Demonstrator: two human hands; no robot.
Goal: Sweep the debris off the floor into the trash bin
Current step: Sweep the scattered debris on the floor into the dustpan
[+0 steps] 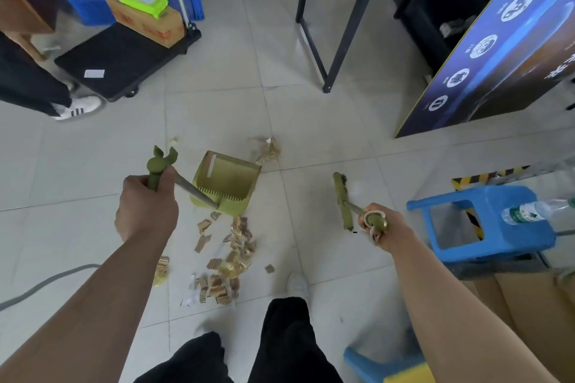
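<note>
My left hand [146, 207] grips the olive handle of a long-handled green dustpan [225, 183], which stands on the tiled floor with its mouth facing away from me. My right hand [381, 225] is closed around the top of a green broom handle; the broom head [342, 199] rests on the floor to the right of the dustpan. A heap of torn cardboard scraps [227, 255] and crinkled wrappers lies just behind the dustpan, close to my feet. A second small pile of wrappers [269, 149] lies beyond the pan. No trash bin is visible.
A black platform trolley [124, 62] with a cardboard box stands far left, next to a bystander's leg and sneaker [77, 107]. Black table legs [339, 40] rise ahead. A blue poster board [497, 50] leans at right. A blue stool [485, 224] carries a water bottle. A grey cable [46, 281] runs at left.
</note>
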